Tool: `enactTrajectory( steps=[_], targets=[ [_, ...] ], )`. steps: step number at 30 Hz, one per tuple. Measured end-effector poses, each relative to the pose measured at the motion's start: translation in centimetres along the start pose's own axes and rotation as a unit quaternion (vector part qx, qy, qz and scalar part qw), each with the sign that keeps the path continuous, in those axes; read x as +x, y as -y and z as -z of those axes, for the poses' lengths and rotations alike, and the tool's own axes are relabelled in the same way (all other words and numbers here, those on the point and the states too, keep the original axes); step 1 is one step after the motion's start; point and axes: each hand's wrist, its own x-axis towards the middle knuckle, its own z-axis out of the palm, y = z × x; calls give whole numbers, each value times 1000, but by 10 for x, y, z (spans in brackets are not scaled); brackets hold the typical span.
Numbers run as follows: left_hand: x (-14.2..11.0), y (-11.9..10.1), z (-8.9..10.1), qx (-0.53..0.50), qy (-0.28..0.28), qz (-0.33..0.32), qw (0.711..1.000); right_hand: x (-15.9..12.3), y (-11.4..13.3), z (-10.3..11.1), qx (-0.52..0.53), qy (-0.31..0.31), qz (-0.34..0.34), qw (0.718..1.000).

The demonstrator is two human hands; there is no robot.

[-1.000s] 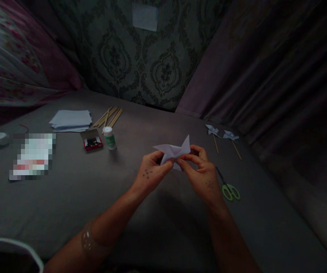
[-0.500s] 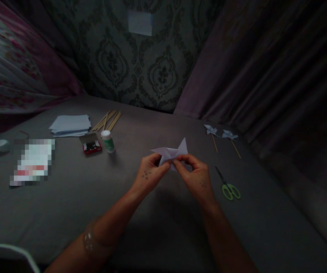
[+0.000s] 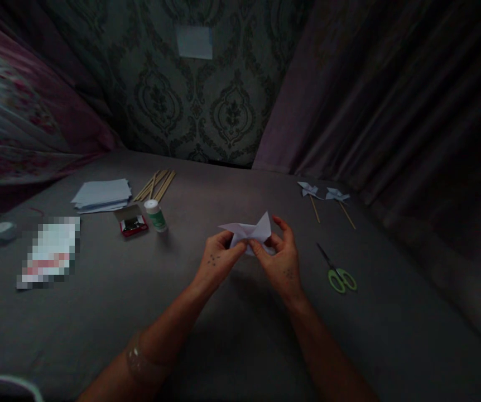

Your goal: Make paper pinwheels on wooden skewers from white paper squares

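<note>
A folded white paper piece [image 3: 249, 230] with pointed flaps is held above the grey cloth surface [image 3: 224, 335] at the middle of the view. My left hand [image 3: 217, 261] pinches its left underside with thumb and fingers closed. My right hand [image 3: 280, 258] grips its right side, thumb against the fold and the index finger raised behind one flap. Both hands touch at the paper's centre.
Green-handled scissors [image 3: 337, 273] lie right of my hands. Two paper pinwheels on sticks [image 3: 324, 196] lie further back right. At the back left are a stack of white paper [image 3: 102, 194], wooden sticks [image 3: 157, 184], a glue bottle [image 3: 155, 215] and a small red box [image 3: 131, 222].
My hands and the folded paper have drifted slightly left and lower in view. My right fingers have shifted on the paper, with the index finger now lifted. The head has tilted a little.
</note>
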Motion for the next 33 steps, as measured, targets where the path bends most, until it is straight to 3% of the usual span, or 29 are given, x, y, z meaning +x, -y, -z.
enactTrajectory(
  steps=[7, 25, 33],
  targets=[
    [3, 9, 1, 27, 2, 15, 1000, 4, -12, 7, -32, 47, -32, 998],
    [11, 21, 7, 15, 35, 89, 995, 13, -37, 11, 56, 69, -142, 986],
    [17, 31, 10, -12, 24, 105, 994, 15, -44, 11, 48, 63, -146, 986]
  ],
)
